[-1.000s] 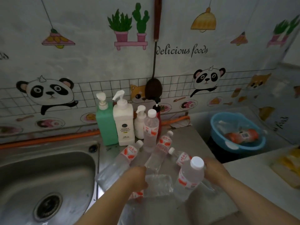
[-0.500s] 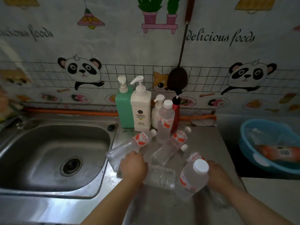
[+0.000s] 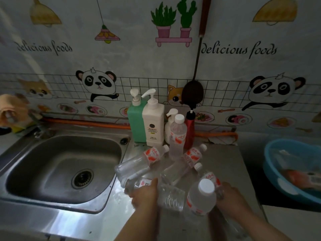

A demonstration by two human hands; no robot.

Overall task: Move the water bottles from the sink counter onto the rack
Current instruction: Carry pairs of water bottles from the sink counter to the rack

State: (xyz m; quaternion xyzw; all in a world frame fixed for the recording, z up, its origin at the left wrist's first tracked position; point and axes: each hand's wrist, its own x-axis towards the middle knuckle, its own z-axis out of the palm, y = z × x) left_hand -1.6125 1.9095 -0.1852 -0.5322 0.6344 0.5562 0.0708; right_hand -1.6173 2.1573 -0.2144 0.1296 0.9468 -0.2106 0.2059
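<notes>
- The desk (image 3: 217, 153) is a steel top with the sink (image 3: 64, 167) sunk in at 9 o'clock; the water bottles lie clustered near the centre, toward 5 o'clock. No rack shows in this view, so where the bottles must go cannot be told.
- A blue basin (image 3: 271, 153) sits off the desk at 3 o'clock, with an orange-labelled bottle lying in it.
- Soap dispensers, one green (image 3: 136, 126) and one white (image 3: 153, 126), stand at 12 o'clock against the wall, with one upright bottle (image 3: 177, 136) just in front of them.
- Two bottles lie on their sides in the middle: one (image 3: 139, 162) pointing its cap to 1 o'clock, another (image 3: 184, 164) just beside it.
- The left hand (image 3: 145, 195) is curled over a lying bottle (image 3: 172, 197) at 6 o'clock, fingers wrapped on its body.
- The right hand (image 3: 231, 197) is closed round the near bottle (image 3: 201, 199), which tilts with its white cap up; another lying bottle (image 3: 209, 176) rests close behind it.
- To do this step well, I judge each grip should sit mid-body, firm but not crushing, since thin clear plastic buckles and is likely wet and slippery.
- Lift straight up before swinging away, so the held bottles do not knock the loose ones rolling toward the sink.
</notes>
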